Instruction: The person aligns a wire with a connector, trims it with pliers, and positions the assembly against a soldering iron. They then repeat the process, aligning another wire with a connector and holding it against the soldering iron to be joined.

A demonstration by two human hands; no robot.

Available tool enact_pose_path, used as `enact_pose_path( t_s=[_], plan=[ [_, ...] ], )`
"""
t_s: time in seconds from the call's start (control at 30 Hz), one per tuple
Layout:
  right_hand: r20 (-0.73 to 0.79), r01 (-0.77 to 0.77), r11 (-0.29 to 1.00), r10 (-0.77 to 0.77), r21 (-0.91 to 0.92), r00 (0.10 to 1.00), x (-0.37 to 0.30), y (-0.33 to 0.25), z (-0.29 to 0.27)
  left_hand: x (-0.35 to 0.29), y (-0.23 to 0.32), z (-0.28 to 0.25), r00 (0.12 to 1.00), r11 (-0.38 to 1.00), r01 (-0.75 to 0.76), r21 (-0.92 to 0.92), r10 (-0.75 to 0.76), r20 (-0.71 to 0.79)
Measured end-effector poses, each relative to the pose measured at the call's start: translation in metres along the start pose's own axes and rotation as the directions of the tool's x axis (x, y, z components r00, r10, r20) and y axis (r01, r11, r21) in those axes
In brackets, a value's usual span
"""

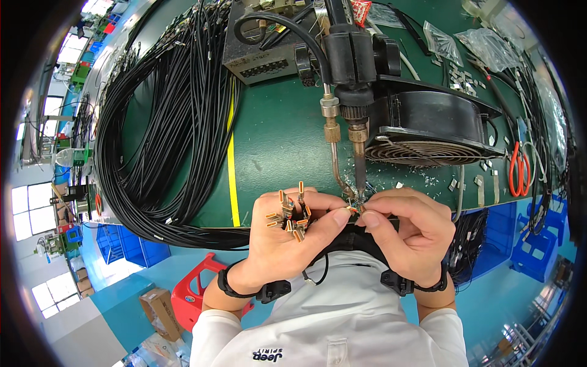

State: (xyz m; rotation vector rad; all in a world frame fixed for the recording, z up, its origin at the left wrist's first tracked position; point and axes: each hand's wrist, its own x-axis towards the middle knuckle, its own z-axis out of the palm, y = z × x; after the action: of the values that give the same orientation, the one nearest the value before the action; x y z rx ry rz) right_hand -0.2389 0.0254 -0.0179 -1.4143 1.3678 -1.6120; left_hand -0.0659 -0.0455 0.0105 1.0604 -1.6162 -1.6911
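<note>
At the near edge of the worktop [272, 165], the left hand [272, 251] carries a cluster of orange-ended connectors [290, 224]. Its grip and that of the right hand [419, 235] are narrow, pinching between them a small wired piece [353, 210]. Just above is the soldering iron [360, 174]. The step seems soldering; the next move probably calls for steady fingers. Farther, toward the left edge, lies black cable [165, 122].
</note>
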Motion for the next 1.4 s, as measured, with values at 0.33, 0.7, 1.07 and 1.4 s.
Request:
enact_pose_path(
  t_s=[0.33,0.7,1.07,1.4],
  plan=[
    [0.058,0.038,0.997,-0.035,-0.060,0.998,-0.001,-0.004,-0.005,0.002,-0.011,-0.005,0.973,0.961,-0.229,0.157,0.221,0.063],
    [-0.007,0.051,0.887,-0.061,-0.459,0.998,0.000,-0.010,-0.014,0.000,-0.016,-0.012,0.931,0.947,-0.309,0.091,0.281,0.233],
    [0.045,0.141,0.818,-0.139,-0.557,0.989,0.000,-0.001,-0.005,-0.001,-0.016,-0.013,0.920,0.945,-0.322,0.060,0.298,0.253],
    [-0.069,0.019,0.995,-0.025,-0.096,0.997,0.001,0.000,0.003,0.000,-0.021,-0.016,0.889,0.919,-0.387,0.069,0.352,0.292]
  ],
)
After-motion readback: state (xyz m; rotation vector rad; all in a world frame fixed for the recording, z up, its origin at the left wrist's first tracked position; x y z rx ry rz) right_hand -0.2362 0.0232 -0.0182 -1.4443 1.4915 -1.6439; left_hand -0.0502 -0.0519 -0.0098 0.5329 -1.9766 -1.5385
